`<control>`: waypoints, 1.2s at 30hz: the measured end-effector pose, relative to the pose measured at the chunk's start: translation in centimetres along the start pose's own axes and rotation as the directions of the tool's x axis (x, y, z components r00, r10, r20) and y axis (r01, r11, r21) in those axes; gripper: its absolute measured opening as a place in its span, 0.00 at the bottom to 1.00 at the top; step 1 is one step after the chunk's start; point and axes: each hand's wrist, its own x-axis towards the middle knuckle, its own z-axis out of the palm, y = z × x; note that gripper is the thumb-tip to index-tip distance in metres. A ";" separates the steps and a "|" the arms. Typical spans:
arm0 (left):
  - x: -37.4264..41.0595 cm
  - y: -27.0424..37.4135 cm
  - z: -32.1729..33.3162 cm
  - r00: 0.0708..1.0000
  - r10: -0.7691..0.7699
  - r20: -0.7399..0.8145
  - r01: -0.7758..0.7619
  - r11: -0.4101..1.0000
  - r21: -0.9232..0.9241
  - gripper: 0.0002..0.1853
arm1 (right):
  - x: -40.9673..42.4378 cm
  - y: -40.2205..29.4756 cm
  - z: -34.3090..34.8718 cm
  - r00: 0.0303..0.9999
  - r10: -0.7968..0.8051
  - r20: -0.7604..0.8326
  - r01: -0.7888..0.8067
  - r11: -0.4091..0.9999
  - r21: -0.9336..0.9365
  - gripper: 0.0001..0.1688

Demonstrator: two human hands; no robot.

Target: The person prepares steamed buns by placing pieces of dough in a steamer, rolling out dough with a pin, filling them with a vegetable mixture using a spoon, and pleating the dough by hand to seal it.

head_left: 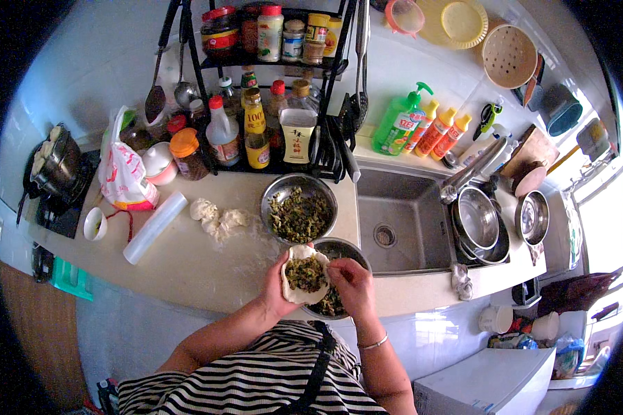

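Note:
A round dough wrapper (292,295) lies cupped in my left hand (275,280), held up over the counter's front edge. Chopped green and brown filling (305,275) is heaped in its middle. The fingers of my right hand (354,288) pinch the wrapper's right rim. Under my hands stands a steel bowl (361,255) with more filling, partly hidden by the right hand. Just behind it is a second steel bowl (332,194) of chopped filling. Lumps of dough (218,218) rest on the floury counter (202,275) to the left.
A roll of plastic film (156,228), a white cup (95,224) and a flour-like bag (124,166) stand left. A black rack (270,63) of bottles rises behind. Right are a steel sink (405,207) and stacked metal bowls (477,218). A pot (57,166) sits on the stove far left.

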 end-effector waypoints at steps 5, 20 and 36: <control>-0.3 0.1 0.2 1.000 -0.017 0.001 0.017 0.999 0.037 0.25 | 0.5 0.1 0.8 0.993 0.115 -0.016 -0.113 0.988 0.104 0.09; -0.3 2.3 0.8 0.980 -0.146 -0.134 0.186 0.911 0.369 0.24 | 1.0 -0.5 0.2 0.999 -0.036 -0.039 0.026 0.975 -0.222 0.10; -1.1 5.6 1.7 0.960 -0.167 -0.223 0.269 0.767 0.583 0.25 | 1.7 -3.8 0.1 0.924 -0.306 0.231 0.347 0.923 -0.165 0.06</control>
